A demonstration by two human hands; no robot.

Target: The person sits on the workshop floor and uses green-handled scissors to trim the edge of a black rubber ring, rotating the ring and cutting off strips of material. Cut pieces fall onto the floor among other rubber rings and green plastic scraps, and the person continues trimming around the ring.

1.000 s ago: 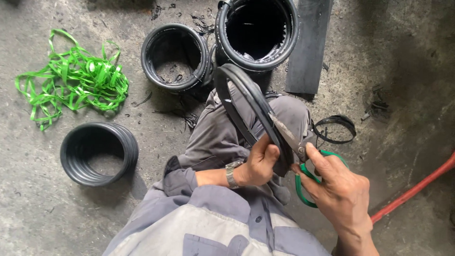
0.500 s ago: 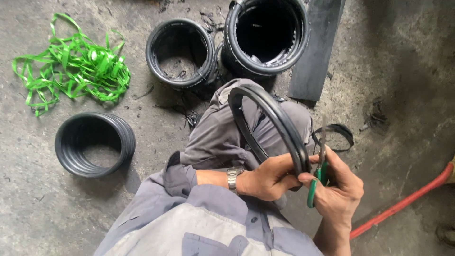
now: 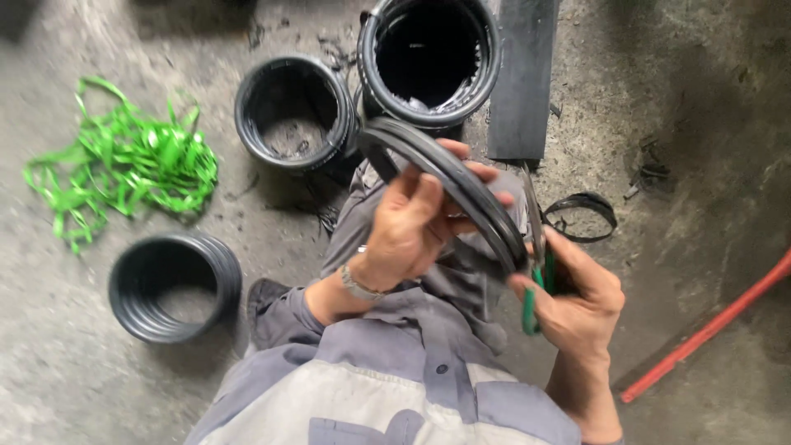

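Note:
My left hand grips a black rubber ring and holds it up over my lap, fingers wrapped over its rim. Just to the right, my right hand is closed around scissors with green handles; their blades point up alongside the ring's right edge. A wristwatch sits on my left wrist. Whether the blades touch the rubber is hidden by the ring.
A stack of black rings lies at left, two taller black ring stacks stand ahead. A tangle of green strapping lies far left. A black rubber strip, a thin cut loop and a red rod lie right.
My left hand has lifted and turned the ring, moving from its lower edge up onto its rim. The scissors hand has stayed at the ring's right side.

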